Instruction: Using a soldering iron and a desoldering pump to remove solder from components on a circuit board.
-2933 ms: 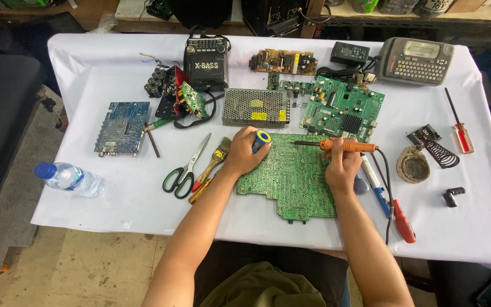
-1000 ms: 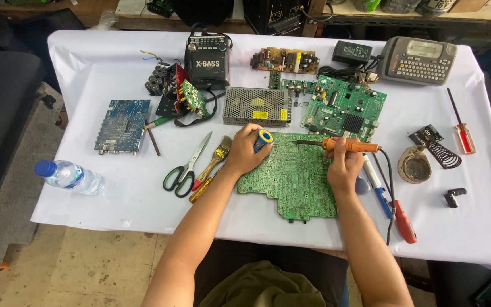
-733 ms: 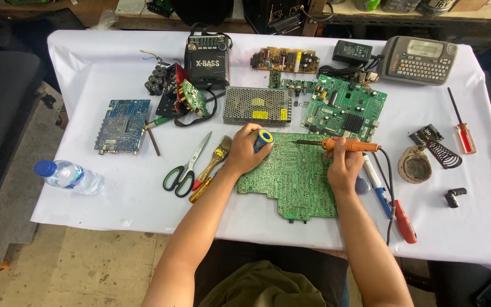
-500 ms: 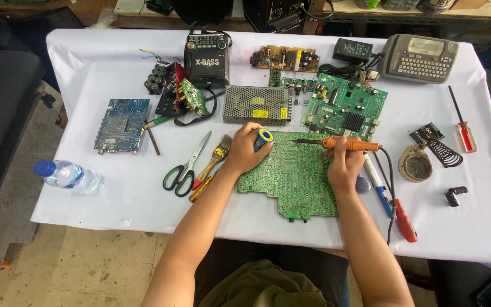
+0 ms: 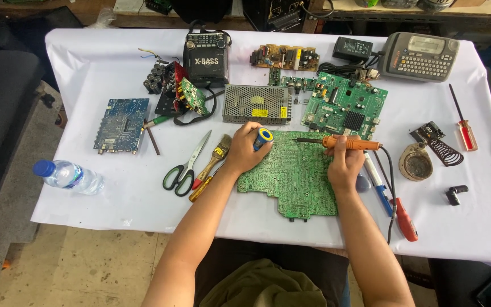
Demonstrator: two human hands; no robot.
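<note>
A large green circuit board (image 5: 296, 179) lies flat in front of me on the white-covered table (image 5: 86, 74). My left hand (image 5: 245, 154) rests on the board's left edge and grips a small blue and yellow spool (image 5: 263, 137). My right hand (image 5: 345, 162) holds an orange-handled soldering iron (image 5: 348, 143), lying almost level, its metal tip pointing left over the board's top edge. The iron's black cord (image 5: 391, 176) runs down past my right wrist.
Scissors (image 5: 186, 167) and a paintbrush (image 5: 214, 159) lie left of the board, a water bottle (image 5: 66, 175) at the far left. Behind are a metal mesh power supply (image 5: 256, 104), another green board (image 5: 345, 108), a black radio (image 5: 206, 54) and a grey keypad device (image 5: 419, 55). Screwdrivers (image 5: 404, 219) and a soldering stand (image 5: 427, 156) lie right.
Both hands, the spool and the soldering iron keep the same pose on the board. Only the view shifts slightly.
</note>
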